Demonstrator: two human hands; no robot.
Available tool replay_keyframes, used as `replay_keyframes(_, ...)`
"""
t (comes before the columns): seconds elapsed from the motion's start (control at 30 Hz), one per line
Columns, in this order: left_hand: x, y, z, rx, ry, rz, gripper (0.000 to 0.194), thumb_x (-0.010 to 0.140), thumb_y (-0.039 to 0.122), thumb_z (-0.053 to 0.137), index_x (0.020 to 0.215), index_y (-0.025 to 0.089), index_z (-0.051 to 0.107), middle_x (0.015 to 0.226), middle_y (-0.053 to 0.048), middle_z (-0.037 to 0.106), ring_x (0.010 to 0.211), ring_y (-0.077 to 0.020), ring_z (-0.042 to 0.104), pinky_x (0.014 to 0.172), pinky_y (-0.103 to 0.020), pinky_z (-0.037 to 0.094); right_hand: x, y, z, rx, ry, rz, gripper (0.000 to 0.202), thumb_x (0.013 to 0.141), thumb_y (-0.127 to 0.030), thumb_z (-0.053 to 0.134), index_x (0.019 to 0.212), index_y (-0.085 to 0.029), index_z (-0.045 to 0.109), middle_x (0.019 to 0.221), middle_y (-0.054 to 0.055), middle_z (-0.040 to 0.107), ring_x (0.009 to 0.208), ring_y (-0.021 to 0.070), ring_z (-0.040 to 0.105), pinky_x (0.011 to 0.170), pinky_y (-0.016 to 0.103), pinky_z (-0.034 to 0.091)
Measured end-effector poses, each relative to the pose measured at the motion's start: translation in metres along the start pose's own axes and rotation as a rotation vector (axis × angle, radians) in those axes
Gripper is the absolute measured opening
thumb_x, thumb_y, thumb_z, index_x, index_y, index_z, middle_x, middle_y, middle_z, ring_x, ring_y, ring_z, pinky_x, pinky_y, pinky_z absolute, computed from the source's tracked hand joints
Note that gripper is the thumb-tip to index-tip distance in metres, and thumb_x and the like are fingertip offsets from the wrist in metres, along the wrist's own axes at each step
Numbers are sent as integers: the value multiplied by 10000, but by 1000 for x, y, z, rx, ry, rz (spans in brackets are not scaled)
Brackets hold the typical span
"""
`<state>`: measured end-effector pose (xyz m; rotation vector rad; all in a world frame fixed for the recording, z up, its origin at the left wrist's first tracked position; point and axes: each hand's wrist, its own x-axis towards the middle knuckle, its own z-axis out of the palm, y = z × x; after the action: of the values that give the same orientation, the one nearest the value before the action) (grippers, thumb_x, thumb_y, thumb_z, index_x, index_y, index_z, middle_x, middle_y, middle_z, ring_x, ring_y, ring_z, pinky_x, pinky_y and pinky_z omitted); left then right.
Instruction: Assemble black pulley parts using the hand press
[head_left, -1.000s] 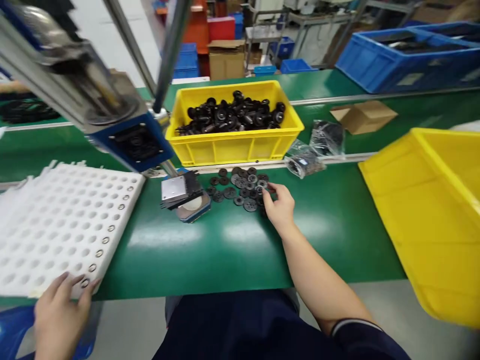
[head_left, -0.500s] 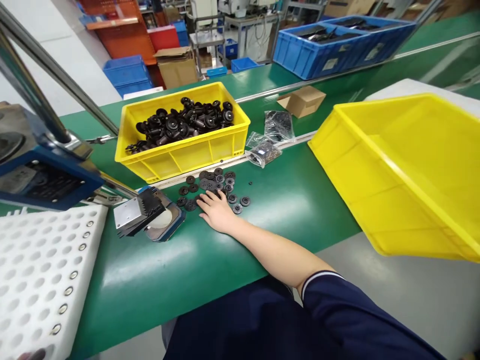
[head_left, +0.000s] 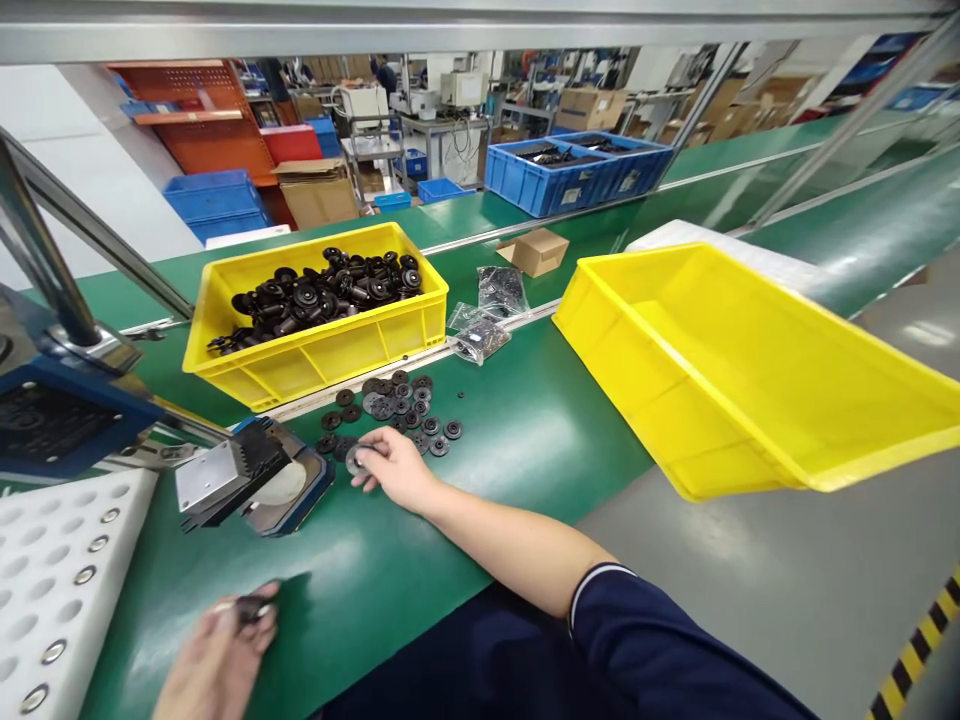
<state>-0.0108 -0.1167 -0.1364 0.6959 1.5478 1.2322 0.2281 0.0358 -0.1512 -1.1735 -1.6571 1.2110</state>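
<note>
My right hand [head_left: 401, 472] pinches a flat dark disc [head_left: 358, 458] with a hole in its middle, just in front of a pile of loose black discs [head_left: 390, 405] on the green bench. At the lower left, my left hand [head_left: 225, 640] is closed on a small dark cylindrical part [head_left: 253, 608], blurred by motion. A white tray with round holes [head_left: 79, 560] lies left of that hand, with metal-rimmed pieces in the holes along its right edge. Between tray and discs stands a press base [head_left: 289, 490] with a metal block [head_left: 212, 478] over a pale round pad.
Behind the discs, a yellow bin [head_left: 345, 360] holds many black wheeled parts. Another yellow bin [head_left: 675, 420] sits tilted at right. Clear plastic bags [head_left: 481, 338] and a small carton [head_left: 541, 252] lie between them. Blue crates [head_left: 540, 190] stand farther back.
My right hand has lifted a disc from the pile and drawn back toward me. My left hand has come from the tray's corner into view with a dark part. The camera view has shifted.
</note>
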Motion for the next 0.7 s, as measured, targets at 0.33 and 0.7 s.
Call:
replay_keyframes(0.33, 34, -23, 89, 227, -252, 193, 412, 755, 414, 767, 1043, 179, 593, 928, -71, 711, 686, -166, 668, 557, -261, 539, -32, 13, 16, 202, -66, 42, 247, 906, -231, 597, 1145, -176, 622, 967, 38, 718, 751, 145, 719, 719, 271, 592)
replay_keyframes(0.7, 34, -36, 80, 228, -219, 211, 404, 748, 363, 788, 1079, 191, 634, 788, -17, 695, 703, -178, 692, 593, -259, 570, -37, 6, 17, -188, -76, -459, 243, 967, -207, 506, 1155, -146, 648, 1081, 66, 729, 956, 162, 662, 930, 309, 519)
